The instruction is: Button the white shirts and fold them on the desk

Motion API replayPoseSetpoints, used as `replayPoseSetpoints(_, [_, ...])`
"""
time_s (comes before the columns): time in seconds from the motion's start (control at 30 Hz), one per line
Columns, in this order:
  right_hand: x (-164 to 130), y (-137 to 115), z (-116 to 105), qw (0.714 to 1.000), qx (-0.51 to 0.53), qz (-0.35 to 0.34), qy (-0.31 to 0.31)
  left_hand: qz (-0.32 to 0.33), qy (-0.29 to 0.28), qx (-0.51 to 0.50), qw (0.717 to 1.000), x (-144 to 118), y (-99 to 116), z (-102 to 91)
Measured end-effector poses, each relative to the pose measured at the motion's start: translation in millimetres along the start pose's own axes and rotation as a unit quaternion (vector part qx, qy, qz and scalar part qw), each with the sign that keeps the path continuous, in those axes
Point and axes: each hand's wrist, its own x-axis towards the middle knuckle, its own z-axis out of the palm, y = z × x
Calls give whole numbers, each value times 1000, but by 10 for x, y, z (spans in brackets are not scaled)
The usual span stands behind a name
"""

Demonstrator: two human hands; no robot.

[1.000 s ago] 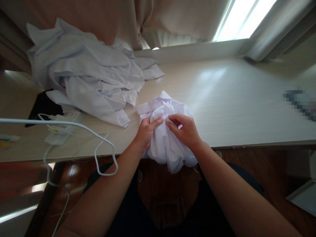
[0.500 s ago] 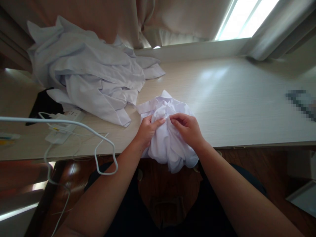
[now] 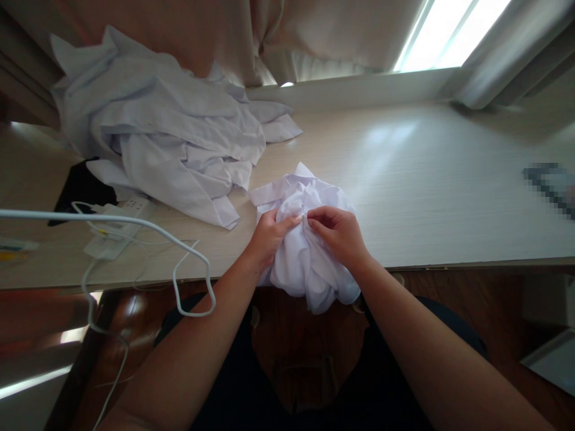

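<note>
A bunched white shirt point(image 3: 294, 269) lies at the table's front edge, its lower folds hanging over. A pointed collar-like corner sticks up at its far side. My left hand point(image 3: 268, 236) grips the cloth from the left, thumb pressed on top. Just to the right, my right hand point(image 3: 339, 233) is closed in a pinch over the same cloth, its thumb and forefinger close to my left thumb. Whatever sits between those fingertips, if anything, is too small to make out.
A heap of white garments point(image 3: 179, 120) covers the back left of the pale table point(image 3: 449, 197). Nearby are a black item point(image 3: 81, 191), a power strip point(image 3: 135, 209) and a white cable point(image 3: 157, 228) looping over my left forearm. A pixelated object point(image 3: 550, 185) lies far right.
The view has shifted very slightly. Both hands keep nearly the same place on the shirt, with only a tiny movement of the right fingers.
</note>
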Motion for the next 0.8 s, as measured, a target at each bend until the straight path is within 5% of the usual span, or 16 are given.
replayPoseSetpoints(0.8, [-26, -9, 25, 992, -108, -60, 14, -32, -38, -3, 999, 31, -10, -76])
